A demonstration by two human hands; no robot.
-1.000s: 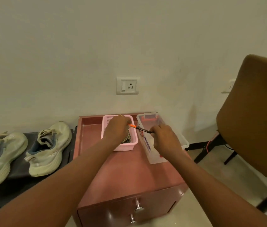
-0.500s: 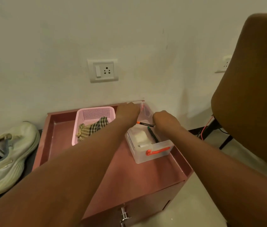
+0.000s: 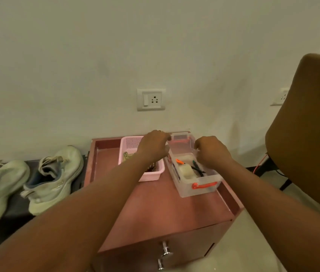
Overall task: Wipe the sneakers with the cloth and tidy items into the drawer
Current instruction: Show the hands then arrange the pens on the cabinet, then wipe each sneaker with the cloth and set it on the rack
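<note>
Pale wall with a socket [image 3: 150, 99] stands behind a reddish cabinet [image 3: 155, 209], whose drawer [image 3: 190, 242] is closed and has two metal knobs [image 3: 166, 249] on its front. On the cabinet top a pink basket [image 3: 131, 143] sits at the back, with the checked cloth [image 3: 127, 155] lying inside it, mostly hidden by the left forearm. Just beside the basket, to its right, is a clear box [image 3: 198, 190] with an orange handle [image 3: 204, 185]; it holds an orange pen [image 3: 179, 161], a dark pen [image 3: 198, 168] and a white lump that I cannot identify. The left hand [image 3: 155, 146] has its fingers curled round the box's far left rim, and the right hand [image 3: 212, 152] hooks its bent fingers over the right rim, so both grip the box. The two pale sneakers [image 3: 55, 177] rest side by side on a dark bench [image 3: 15, 209] left of the cabinet, well apart from the hands. A brown chair [image 3: 308, 134] stands at the right.
</note>
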